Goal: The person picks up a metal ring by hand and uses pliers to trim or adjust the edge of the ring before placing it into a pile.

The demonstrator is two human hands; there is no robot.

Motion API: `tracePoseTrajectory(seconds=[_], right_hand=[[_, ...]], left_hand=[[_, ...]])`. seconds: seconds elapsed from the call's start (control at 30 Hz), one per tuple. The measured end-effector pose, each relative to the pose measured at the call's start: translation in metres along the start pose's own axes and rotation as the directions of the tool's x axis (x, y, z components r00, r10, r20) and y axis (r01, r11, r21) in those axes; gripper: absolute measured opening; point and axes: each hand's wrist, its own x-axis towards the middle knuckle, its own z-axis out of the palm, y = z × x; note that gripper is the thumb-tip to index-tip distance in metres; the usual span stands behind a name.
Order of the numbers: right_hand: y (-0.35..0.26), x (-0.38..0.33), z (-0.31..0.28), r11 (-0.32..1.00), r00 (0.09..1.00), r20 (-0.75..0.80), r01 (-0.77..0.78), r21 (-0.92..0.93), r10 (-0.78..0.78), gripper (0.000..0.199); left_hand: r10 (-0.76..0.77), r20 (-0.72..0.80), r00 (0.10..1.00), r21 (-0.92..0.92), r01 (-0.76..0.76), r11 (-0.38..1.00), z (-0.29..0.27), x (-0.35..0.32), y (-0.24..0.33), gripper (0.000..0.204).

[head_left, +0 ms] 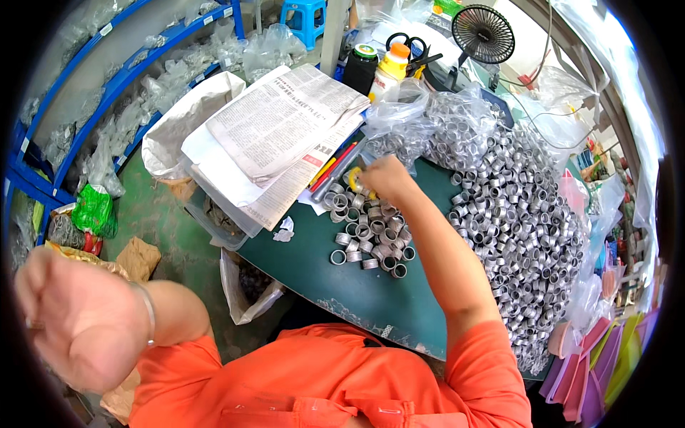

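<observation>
A single fisheye view looks down from the person's head, facing forward and steeply down over an orange shirt (pixel 321 378) at the lower edge. It sits close above a dark green table (pixel 321 267), which fills the middle, while blue shelving (pixel 78 78) curves along the left rim and a small black fan (pixel 483 33) stands at the top, straight lines bending toward the dark round border
</observation>
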Motion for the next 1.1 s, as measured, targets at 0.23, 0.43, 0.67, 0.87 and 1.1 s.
tracePoseTrajectory(seconds=[0.23,0.43,0.67,0.87,1.1], right_hand=[[-0.003,0.02,0.014,0.985,0.965,-0.26,0.076,0.153,-0.034,0.024],[0.066,-0.144,-0.07,0.978,0.797,-0.6,0.054,0.199,0.078,0.02],[0.135,-0.327,-0.046,0.855,0.49,-0.712,-0.163,0.492,0.503,0.016],[0.14,-0.325,0.019,0.961,0.574,-0.8,-0.276,0.012,0.175,0.038],[0.143,-0.286,0.036,0.948,0.68,-0.733,-0.246,-0.202,0.021,0.034]], left_hand=[[-0.439,-0.067,0.896,-0.051,0.436,0.898,-0.021,-0.068,-0.01,0.03],[-0.615,0.233,0.753,0.024,0.628,0.778,0.008,-0.128,-0.018,0.033],[-0.674,0.736,0.066,0.395,0.766,0.507,0.084,-0.206,-0.015,0.013],[-0.316,0.938,-0.139,0.313,0.73,0.608,0.141,-0.274,0.005,0.019],[-0.324,0.931,-0.165,0.364,0.385,0.848,0.217,-0.33,0.023,0.092]])
